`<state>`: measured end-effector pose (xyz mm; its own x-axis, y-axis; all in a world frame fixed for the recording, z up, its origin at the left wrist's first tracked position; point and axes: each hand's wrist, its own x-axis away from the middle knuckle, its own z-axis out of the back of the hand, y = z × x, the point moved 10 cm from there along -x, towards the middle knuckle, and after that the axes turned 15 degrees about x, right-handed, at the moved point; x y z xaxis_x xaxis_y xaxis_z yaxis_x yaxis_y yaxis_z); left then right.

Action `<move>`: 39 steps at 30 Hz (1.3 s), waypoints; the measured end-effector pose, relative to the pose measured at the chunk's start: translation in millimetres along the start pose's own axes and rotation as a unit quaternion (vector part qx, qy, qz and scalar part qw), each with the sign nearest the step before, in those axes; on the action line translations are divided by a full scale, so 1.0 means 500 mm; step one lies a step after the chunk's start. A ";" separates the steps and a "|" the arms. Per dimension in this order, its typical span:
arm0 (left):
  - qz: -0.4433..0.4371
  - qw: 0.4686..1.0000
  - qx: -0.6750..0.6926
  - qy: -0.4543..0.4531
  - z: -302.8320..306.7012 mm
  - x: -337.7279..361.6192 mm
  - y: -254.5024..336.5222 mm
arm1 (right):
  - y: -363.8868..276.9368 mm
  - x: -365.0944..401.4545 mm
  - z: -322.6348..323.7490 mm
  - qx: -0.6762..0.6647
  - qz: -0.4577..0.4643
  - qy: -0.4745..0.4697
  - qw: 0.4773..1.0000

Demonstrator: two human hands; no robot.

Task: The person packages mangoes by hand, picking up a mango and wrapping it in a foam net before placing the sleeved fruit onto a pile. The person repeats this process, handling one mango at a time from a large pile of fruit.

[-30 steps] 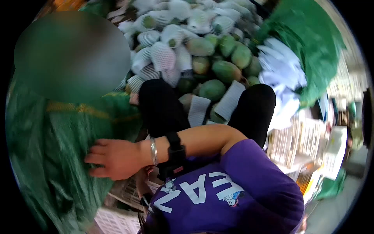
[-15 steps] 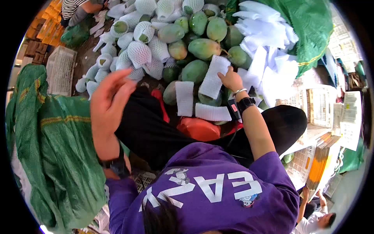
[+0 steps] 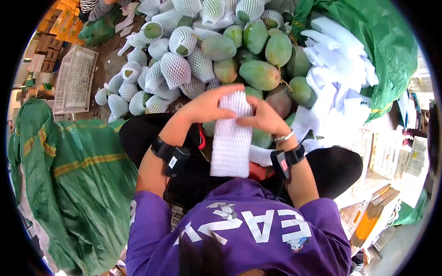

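Note:
In front of my lap, a flat white foam net sleeve (image 3: 230, 149) is held at its far end by both hands. My left hand (image 3: 205, 106) grips it from the left, thumb on top. From the right, my right hand (image 3: 263, 117) pinches the same end with thumb and fingers. Another foam sleeve lies near my right wrist, partly hidden. Just beyond the hands rest bare green mangoes (image 3: 260, 75), several of them blushed. Mangoes in foam nets (image 3: 175, 70) are heaped to the left. At the right lies a pile of loose white foam sleeves (image 3: 338, 60).
A large green woven sack (image 3: 92, 184) stands at my left, and another green sack (image 3: 391, 41) at the far right. White plastic crates (image 3: 75, 80) stand on both sides. A person's arm (image 3: 99, 9) shows at the top left.
My left hand has come in from the left to the foam sleeve. My right hand has drawn that sleeve off the mangoes toward my lap.

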<state>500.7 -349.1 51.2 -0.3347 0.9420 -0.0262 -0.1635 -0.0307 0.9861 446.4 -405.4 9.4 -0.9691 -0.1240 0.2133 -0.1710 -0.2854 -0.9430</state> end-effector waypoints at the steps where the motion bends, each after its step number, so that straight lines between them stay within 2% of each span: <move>1: 0.063 0.997 0.019 -0.041 -0.010 -0.009 -0.035 | 0.017 0.005 -0.015 -0.018 -0.036 -0.052 0.998; 2: 0.091 0.995 0.038 -0.023 -0.003 -0.019 -0.063 | 0.064 0.018 -0.047 -0.037 -0.142 -0.141 0.979; 4: 0.115 0.992 -0.034 -0.037 -0.013 -0.029 -0.085 | 0.104 0.019 -0.088 -0.003 -0.134 -0.199 0.971; 5: 0.128 0.987 -0.076 -0.058 -0.024 -0.033 -0.106 | 0.135 0.013 -0.093 -0.004 -0.133 -0.188 0.973; 6: 0.138 0.980 -0.117 -0.078 -0.039 -0.035 -0.119 | 0.122 0.002 -0.073 0.017 -0.060 -0.115 0.991; 7: 0.230 0.955 -0.120 -0.141 -0.060 -0.026 -0.165 | 0.112 0.009 -0.050 0.041 0.011 -0.044 0.998; 8: 0.225 0.956 -0.116 -0.148 -0.069 -0.031 -0.174 | 0.121 0.021 -0.013 -0.018 0.032 0.037 0.999; 10: 0.212 0.944 -0.076 -0.242 -0.122 -0.007 -0.199 | 0.225 0.068 0.084 0.065 -0.079 0.177 0.979; 11: 0.250 0.940 -0.006 -0.232 -0.147 -0.003 -0.179 | 0.253 0.102 0.105 -0.181 -0.006 0.257 0.949; 12: 0.246 0.942 -0.005 -0.229 -0.177 -0.005 -0.193 | 0.297 0.134 0.120 -0.413 0.069 0.316 0.852; 13: 0.193 0.970 0.070 -0.128 -0.181 -0.026 -0.204 | 0.367 0.147 0.099 -0.560 0.030 0.315 0.766; 14: 0.136 0.980 0.142 -0.024 -0.168 -0.044 -0.198 | 0.359 0.150 0.108 -0.486 0.004 0.345 0.803; 15: 0.129 0.981 0.141 -0.013 -0.187 -0.048 -0.188 | 0.350 0.154 0.115 -0.408 -0.027 0.372 0.833; 16: 0.092 0.921 0.373 0.066 -0.189 -0.045 -0.170 | 0.361 0.167 0.092 -0.520 -0.111 0.422 0.734; 17: 0.042 0.802 0.579 0.138 -0.172 -0.037 -0.163 | 0.317 0.161 0.078 -0.533 -0.114 0.381 0.747; 18: 0.032 0.805 0.574 0.148 -0.158 -0.030 -0.158 | 0.292 0.166 0.058 -0.572 -0.125 0.377 0.718; 20: 0.025 0.709 0.676 0.199 -0.126 -0.011 -0.180 | 0.269 0.138 0.024 -0.590 -0.056 0.251 0.765; 22: 0.024 0.715 0.660 0.230 -0.090 0.001 -0.205 | 0.204 0.114 -0.027 -0.547 -0.027 0.134 0.826; 23: 0.062 0.756 0.602 0.249 -0.078 0.008 -0.215 | 0.196 0.098 -0.033 -0.420 -0.065 0.087 0.901; 24: 0.102 0.791 0.541 0.266 -0.065 0.015 -0.225 | 0.187 0.083 -0.040 -0.280 -0.089 0.032 0.955; 25: 0.170 0.863 0.375 0.294 -0.035 0.031 -0.281 | 0.234 0.045 0.021 -0.061 -0.086 0.090 0.990; 26: 0.169 0.860 0.378 0.299 -0.033 0.030 -0.311 | 0.271 0.021 0.087 0.165 -0.079 0.144 0.972; 27: 0.151 0.900 0.168 0.372 0.019 0.049 -0.312 | 0.264 0.032 0.159 0.295 -0.155 0.285 0.899; 28: 0.126 0.895 -0.059 0.425 0.073 0.060 -0.275 | 0.215 0.016 0.184 0.370 -0.135 0.340 0.854; 29: 0.133 0.874 -0.103 0.457 0.101 0.051 -0.272 | 0.182 -0.009 0.195 0.379 -0.117 0.363 0.843; 31: 0.112 0.834 -0.088 0.533 0.205 0.037 -0.258 | 0.144 -0.092 0.216 0.370 -0.072 0.426 0.823; 32: 0.109 0.828 -0.139 0.532 0.261 0.016 -0.271 | 0.139 -0.129 0.236 0.355 -0.045 0.465 0.810; 33: 0.170 0.823 -0.128 0.526 0.318 0.002 -0.283 | 0.170 -0.175 0.233 0.266 -0.182 0.407 0.854; 34: 0.155 0.837 -0.141 0.506 0.369 -0.015 -0.284 | 0.211 -0.243 0.226 0.201 -0.099 0.432 0.874; 36: 0.172 0.850 -0.169 0.468 0.430 -0.071 -0.311 | 0.299 -0.328 0.226 0.141 -0.111 0.446 0.877; 37: 0.166 0.847 -0.171 0.475 0.469 -0.096 -0.334 | 0.283 -0.362 0.216 0.037 -0.071 0.431 0.899; 38: 0.195 0.884 -0.186 0.382 0.466 -0.137 -0.384 | 0.274 -0.390 0.190 -0.072 -0.037 0.410 0.909; 39: 0.214 0.913 -0.197 0.286 0.457 -0.175 -0.443 | 0.355 -0.407 0.165 -0.212 -0.183 0.391 0.876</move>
<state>778.4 -348.4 -127.6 -0.8579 0.4896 0.1557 -0.1870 -0.5799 0.7930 628.0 -509.2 -180.4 -0.6319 0.6391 0.4385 -0.3864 0.2306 -0.8930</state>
